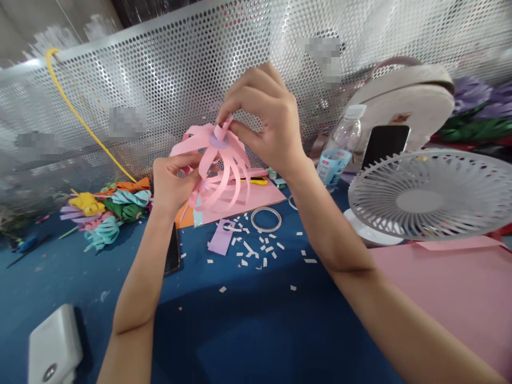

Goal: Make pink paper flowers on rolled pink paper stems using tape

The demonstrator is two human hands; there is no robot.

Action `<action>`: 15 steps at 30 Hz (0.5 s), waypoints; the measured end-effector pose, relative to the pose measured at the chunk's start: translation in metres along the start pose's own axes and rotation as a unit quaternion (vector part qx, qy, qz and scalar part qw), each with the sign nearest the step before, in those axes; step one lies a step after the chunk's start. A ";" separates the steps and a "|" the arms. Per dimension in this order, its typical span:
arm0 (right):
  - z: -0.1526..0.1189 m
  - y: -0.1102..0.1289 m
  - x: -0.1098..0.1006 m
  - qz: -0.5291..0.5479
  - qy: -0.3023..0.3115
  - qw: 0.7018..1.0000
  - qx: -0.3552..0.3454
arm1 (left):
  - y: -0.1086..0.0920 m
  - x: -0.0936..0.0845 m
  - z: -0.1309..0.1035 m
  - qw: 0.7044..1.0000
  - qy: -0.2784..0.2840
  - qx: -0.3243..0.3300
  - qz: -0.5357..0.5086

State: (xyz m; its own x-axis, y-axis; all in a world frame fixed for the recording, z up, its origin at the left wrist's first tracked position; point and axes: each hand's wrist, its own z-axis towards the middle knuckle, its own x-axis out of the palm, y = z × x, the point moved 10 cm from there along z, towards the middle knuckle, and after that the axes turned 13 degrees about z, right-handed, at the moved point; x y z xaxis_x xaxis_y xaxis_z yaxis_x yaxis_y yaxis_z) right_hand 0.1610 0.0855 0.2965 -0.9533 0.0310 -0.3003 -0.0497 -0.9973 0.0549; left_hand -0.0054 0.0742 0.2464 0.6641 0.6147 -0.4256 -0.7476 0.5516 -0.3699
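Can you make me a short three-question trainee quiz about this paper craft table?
1. True or false: the right hand pinches the top of the pink paper ball.
2. Which hand holds the ball's lower end?
3. What stands right of the water bottle: A fan, B kettle, C lamp?

Key: 1 true. 2 the left hand. 3 A.

one head-worn camera looks forward and down over the blue counter (pixel 248 330), close to the raised hands. it faces the mesh wall (pixel 168 80) along the counter's far edge; both forearms enter from the bottom edge.
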 end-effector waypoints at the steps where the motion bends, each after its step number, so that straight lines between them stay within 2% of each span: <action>1: 0.000 0.003 0.000 0.004 -0.002 1.000 -0.005 | 0.000 0.000 0.000 1.000 0.003 0.000 0.002; 8: -0.001 0.006 0.004 -0.025 0.019 0.999 0.044 | -0.008 -0.005 0.001 1.000 -0.004 0.008 -0.011; 15: 0.001 0.019 -0.004 -0.047 -0.004 0.999 0.007 | -0.006 -0.005 -0.001 1.000 -0.012 -0.016 -0.007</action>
State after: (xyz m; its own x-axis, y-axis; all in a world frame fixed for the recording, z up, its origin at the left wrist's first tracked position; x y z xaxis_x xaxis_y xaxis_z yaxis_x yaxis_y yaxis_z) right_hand 0.1638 0.0669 0.2996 -0.9466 0.1241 -0.2976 -0.1425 -0.9890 0.0406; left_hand -0.0041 0.0669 0.2501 0.6741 0.6206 -0.4006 -0.7379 0.5419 -0.4022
